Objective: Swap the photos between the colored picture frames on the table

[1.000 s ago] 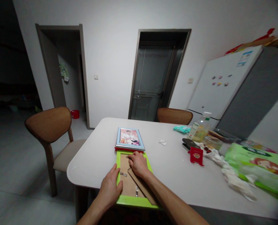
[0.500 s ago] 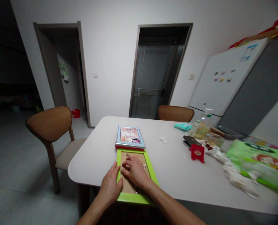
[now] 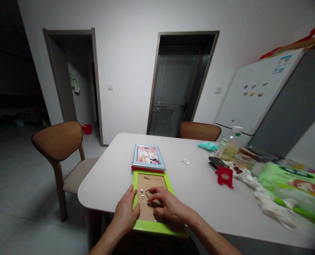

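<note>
Logging the scene, we saw a lime-green picture frame (image 3: 157, 227) lying on its face at the near edge of the white desk (image 3: 107, 184), directly in front of the person. Its brown backing board (image 3: 149, 186) sat within the rails, with small metal clips (image 3: 142, 193) on it. The left hand (image 3: 125, 212) lay against the frame's left rail, its fingers (image 3: 129, 207) closed together; we could not tell whether they gripped the rail or only rested on it. The right hand (image 3: 168, 207) hovered low over the backing board, its fingers (image 3: 153, 190) half curled and loosely spread, with nothing visible between them.

Just beyond the frame lay a blue-framed photograph (image 3: 148, 154), face up, on top of a red frame (image 3: 147, 170) that showed only as a thin edge. Further right on the desk we noted a small white scrap of tissue (image 3: 185, 161), a dark phone (image 3: 217, 163), a red card (image 3: 225, 176), a plastic bottle (image 3: 229, 147), crumpled white tissue (image 3: 269, 205) and a green packet of wipes (image 3: 292, 187). A wooden chair (image 3: 58, 140) stood beyond the desk's left side, and a white refrigerator (image 3: 253, 92) stood to the right.
</note>
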`<move>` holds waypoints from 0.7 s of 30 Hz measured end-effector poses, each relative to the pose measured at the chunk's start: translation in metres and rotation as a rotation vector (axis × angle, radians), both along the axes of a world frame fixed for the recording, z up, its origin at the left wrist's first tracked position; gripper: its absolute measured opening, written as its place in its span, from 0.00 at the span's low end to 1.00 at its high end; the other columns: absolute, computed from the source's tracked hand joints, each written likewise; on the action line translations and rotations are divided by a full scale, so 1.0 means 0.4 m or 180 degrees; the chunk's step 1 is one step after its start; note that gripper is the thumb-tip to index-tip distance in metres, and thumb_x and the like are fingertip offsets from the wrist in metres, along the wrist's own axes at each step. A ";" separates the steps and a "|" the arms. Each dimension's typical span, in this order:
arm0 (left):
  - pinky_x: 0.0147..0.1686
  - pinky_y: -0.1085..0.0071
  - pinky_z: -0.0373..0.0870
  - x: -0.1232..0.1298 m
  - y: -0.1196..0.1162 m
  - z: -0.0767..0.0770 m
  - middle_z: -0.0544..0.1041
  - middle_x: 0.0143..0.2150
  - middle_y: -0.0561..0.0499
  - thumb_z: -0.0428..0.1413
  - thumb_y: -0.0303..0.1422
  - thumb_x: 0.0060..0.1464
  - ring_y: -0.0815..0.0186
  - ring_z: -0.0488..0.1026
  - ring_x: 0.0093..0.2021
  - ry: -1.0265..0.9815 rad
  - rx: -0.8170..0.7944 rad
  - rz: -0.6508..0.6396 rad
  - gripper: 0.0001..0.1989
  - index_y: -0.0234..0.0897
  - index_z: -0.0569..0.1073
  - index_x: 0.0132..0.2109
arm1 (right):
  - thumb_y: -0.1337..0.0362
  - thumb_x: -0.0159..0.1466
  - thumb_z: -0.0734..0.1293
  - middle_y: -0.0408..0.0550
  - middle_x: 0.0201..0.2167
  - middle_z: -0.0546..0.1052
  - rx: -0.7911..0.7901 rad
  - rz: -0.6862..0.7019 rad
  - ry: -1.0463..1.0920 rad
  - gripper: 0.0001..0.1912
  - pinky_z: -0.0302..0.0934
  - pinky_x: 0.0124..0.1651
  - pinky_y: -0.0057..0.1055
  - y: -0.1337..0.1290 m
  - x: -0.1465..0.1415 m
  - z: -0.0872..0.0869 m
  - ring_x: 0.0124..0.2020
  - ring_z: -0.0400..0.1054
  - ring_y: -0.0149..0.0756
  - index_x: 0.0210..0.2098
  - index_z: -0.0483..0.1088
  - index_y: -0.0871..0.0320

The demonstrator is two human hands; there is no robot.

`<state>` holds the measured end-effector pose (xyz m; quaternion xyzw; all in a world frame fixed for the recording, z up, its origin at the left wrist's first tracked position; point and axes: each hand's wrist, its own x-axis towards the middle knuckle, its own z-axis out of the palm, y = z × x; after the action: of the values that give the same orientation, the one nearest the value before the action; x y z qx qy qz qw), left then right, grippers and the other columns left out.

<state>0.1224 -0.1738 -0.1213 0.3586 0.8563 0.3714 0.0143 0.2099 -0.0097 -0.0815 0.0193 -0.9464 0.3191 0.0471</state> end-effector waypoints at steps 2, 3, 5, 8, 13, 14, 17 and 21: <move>0.55 0.69 0.51 0.001 0.001 0.002 0.57 0.58 0.43 0.47 0.28 0.43 0.62 0.56 0.56 -0.0009 -0.0021 0.0005 0.25 0.29 0.63 0.51 | 0.68 0.45 0.65 0.48 0.51 0.60 -0.0010 0.0086 -0.0205 0.16 0.46 0.54 0.34 0.007 0.028 0.007 0.53 0.52 0.38 0.35 0.72 0.54; 0.54 0.69 0.51 0.002 0.001 0.003 0.57 0.58 0.42 0.47 0.28 0.43 0.62 0.56 0.56 -0.0011 -0.0037 0.0010 0.25 0.29 0.63 0.51 | 0.68 0.46 0.65 0.47 0.52 0.59 -0.0021 0.0092 -0.0249 0.15 0.44 0.55 0.34 0.007 0.038 0.009 0.54 0.51 0.38 0.34 0.72 0.53; 0.54 0.69 0.52 0.003 0.003 0.003 0.57 0.58 0.41 0.47 0.28 0.43 0.62 0.56 0.56 0.0000 -0.0062 0.0020 0.25 0.28 0.63 0.51 | 0.67 0.47 0.65 0.46 0.53 0.58 -0.0053 0.0082 -0.0269 0.13 0.41 0.56 0.35 0.004 0.048 0.008 0.55 0.49 0.38 0.33 0.73 0.52; 0.54 0.68 0.52 0.004 0.004 0.002 0.58 0.57 0.41 0.48 0.28 0.43 0.62 0.56 0.56 0.0000 -0.0038 0.0036 0.25 0.27 0.63 0.51 | 0.66 0.48 0.65 0.44 0.52 0.60 -0.0054 0.0008 -0.0169 0.09 0.41 0.56 0.35 -0.006 0.047 -0.003 0.54 0.50 0.37 0.29 0.73 0.52; 0.54 0.69 0.51 0.007 0.004 0.004 0.58 0.57 0.43 0.48 0.27 0.42 0.63 0.56 0.56 -0.0098 0.0078 0.0067 0.25 0.30 0.64 0.51 | 0.65 0.49 0.64 0.46 0.49 0.63 0.0000 -0.0378 0.0171 0.08 0.48 0.53 0.33 -0.017 0.039 -0.025 0.50 0.55 0.37 0.29 0.73 0.54; 0.55 0.69 0.51 0.008 0.004 0.005 0.58 0.57 0.43 0.48 0.27 0.42 0.63 0.56 0.56 -0.0105 0.0065 0.0048 0.25 0.29 0.63 0.51 | 0.65 0.48 0.64 0.47 0.49 0.63 -0.0015 -0.0489 0.0224 0.10 0.49 0.52 0.32 -0.017 0.038 -0.028 0.50 0.56 0.36 0.32 0.72 0.54; 0.55 0.69 0.50 0.012 0.006 0.004 0.58 0.57 0.42 0.48 0.28 0.42 0.63 0.56 0.56 -0.0138 0.0047 0.0026 0.25 0.29 0.64 0.51 | 0.65 0.48 0.64 0.50 0.45 0.65 0.0097 -0.0891 0.0377 0.20 0.51 0.49 0.29 -0.016 0.031 -0.033 0.46 0.59 0.36 0.42 0.67 0.57; 0.55 0.68 0.49 0.018 0.011 0.000 0.58 0.57 0.44 0.48 0.29 0.41 0.62 0.56 0.56 -0.0168 0.0090 0.0053 0.25 0.30 0.64 0.51 | 0.67 0.47 0.62 0.49 0.37 0.69 0.0468 -0.1106 0.0298 0.22 0.54 0.45 0.28 -0.018 0.016 -0.039 0.41 0.61 0.36 0.43 0.66 0.57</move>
<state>0.1295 -0.1695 -0.1212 0.3417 0.8533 0.3928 0.0287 0.2162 -0.0169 -0.0972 -0.1261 -0.9530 0.2349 0.1439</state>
